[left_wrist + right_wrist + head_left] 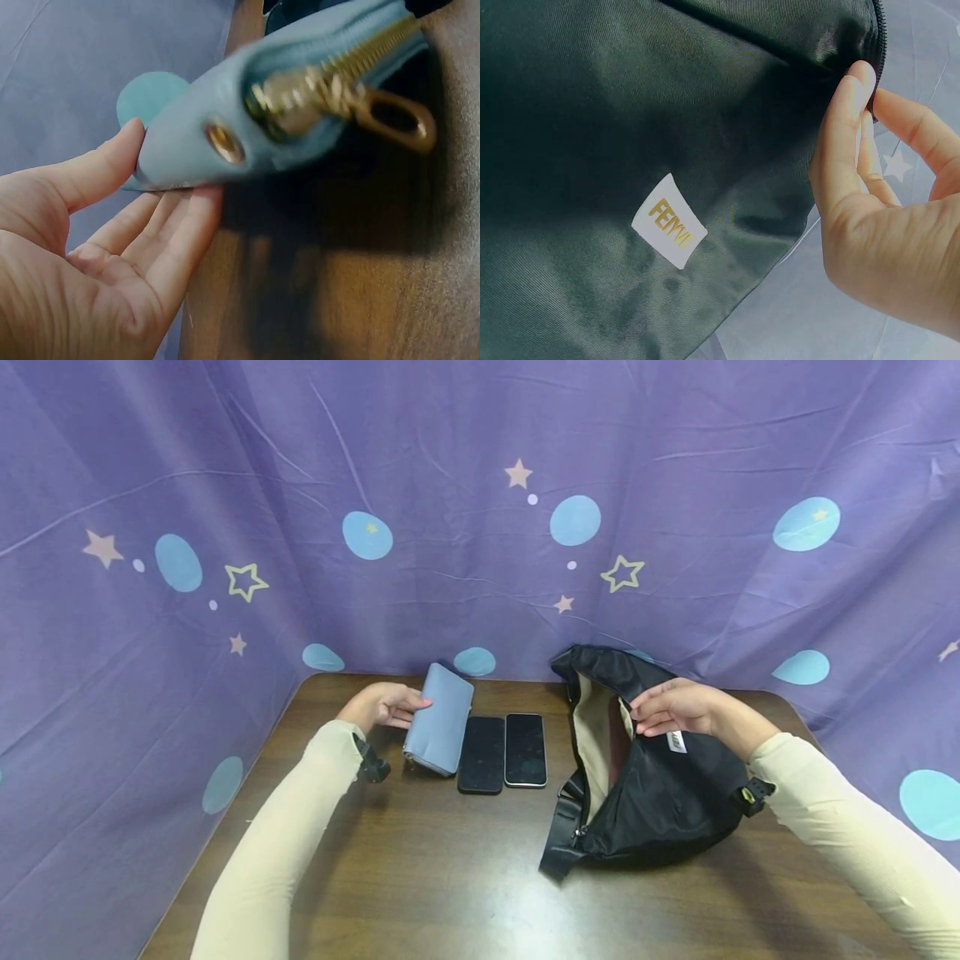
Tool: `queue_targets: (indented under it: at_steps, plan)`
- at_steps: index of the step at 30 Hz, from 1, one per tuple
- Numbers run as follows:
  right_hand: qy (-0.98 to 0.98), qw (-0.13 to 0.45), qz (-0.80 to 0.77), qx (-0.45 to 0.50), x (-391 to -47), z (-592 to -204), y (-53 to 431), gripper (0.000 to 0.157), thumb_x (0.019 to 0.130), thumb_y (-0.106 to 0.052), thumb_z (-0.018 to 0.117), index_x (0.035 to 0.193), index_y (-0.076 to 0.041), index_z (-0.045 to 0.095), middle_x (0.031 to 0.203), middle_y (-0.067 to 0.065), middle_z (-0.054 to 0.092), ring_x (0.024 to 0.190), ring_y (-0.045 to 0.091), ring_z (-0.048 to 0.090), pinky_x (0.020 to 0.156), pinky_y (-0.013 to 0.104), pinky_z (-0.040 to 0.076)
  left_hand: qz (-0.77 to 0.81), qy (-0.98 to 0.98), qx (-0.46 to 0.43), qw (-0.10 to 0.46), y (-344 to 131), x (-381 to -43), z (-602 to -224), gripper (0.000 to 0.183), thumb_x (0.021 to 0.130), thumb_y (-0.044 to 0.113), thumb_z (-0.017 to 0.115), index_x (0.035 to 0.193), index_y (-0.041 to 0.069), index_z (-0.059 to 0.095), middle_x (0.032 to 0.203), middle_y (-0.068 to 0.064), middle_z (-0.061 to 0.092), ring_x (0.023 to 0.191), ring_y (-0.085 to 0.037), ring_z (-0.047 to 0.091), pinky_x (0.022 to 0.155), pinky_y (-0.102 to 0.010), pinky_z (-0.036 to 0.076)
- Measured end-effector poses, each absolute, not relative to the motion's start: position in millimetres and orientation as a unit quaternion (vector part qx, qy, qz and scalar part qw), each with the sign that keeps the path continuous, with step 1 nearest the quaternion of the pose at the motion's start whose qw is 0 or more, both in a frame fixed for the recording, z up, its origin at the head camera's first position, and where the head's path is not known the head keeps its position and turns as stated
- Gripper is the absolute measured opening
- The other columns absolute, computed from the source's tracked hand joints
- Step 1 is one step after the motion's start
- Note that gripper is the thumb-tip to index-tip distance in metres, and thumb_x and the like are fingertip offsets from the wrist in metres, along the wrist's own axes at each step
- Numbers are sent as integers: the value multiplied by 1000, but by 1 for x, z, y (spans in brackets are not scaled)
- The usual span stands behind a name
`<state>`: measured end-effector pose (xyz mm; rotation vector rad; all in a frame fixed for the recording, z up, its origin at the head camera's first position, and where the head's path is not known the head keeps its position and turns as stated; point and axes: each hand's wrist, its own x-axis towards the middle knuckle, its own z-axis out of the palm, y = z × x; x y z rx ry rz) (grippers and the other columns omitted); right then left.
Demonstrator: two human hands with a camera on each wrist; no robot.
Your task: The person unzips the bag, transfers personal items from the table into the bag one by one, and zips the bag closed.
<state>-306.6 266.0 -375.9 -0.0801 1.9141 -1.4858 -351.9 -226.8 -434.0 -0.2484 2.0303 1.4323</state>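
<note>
I see, at centre-left, the left hand (384, 703) pinching a light-blue, gold-zipped rectangular wallet (442, 718); at right, the right hand (684, 706) pinches a gaping black fabric bag (667, 802).

Your pouch (441, 718) was pale blue with a gold zip pull (426, 133). Your bag (675, 802) was black, its lining (590, 727) beige, its label (671, 223) white with gold lettering. The left phone (482, 756) was black, the right phone (525, 750) black with a pale rim. Your sleeves (288, 831) were pale cream, the desk (420, 877) brown wood grain, and the purple curtain (450, 427) carried light-blue ovals (576, 521), pink stars (518, 473) and yellow star outlines (613, 575).
</note>
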Motion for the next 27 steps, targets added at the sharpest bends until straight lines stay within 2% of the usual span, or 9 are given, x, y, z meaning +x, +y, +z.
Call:
queue_targets:
  at_steps: [10,16,20,27]
  plan:
    - [739,351,-575,-26,-307,-378,265,18,99,1,57,97,-12,68,84,-3,75,80,10,73,80,25,62,551,769,-42,322,-222,-350,-421,59,108,21,49,159,2,26,92,10,68,97,-11,64,109,-39,47]
    - [739,352,-573,-32,-306,-377,266,17,100,0,56,98,-12,68,85,-3,75,81,9,73,80,25,61,560,755,-31,339,-211,-347,-414,56,109,21,49,157,2,29,90,10,67,91,-9,65,96,-32,51]
    - [738,352,-575,-33,-306,-376,265,18,100,0,56,97,-12,69,85,-3,75,81,9,73,81,25,61,569,740,-20,358,-205,-347,-413,50,109,19,47,154,2,33,89,10,68,88,-8,67,89,-29,53]
    - [737,354,-575,-32,-305,-375,266,20,100,0,55,95,-13,69,85,-3,75,80,9,73,81,25,61,583,715,-12,385,-191,-346,-414,44,109,17,47,150,4,37,89,7,69,87,-10,68,83,-28,56]
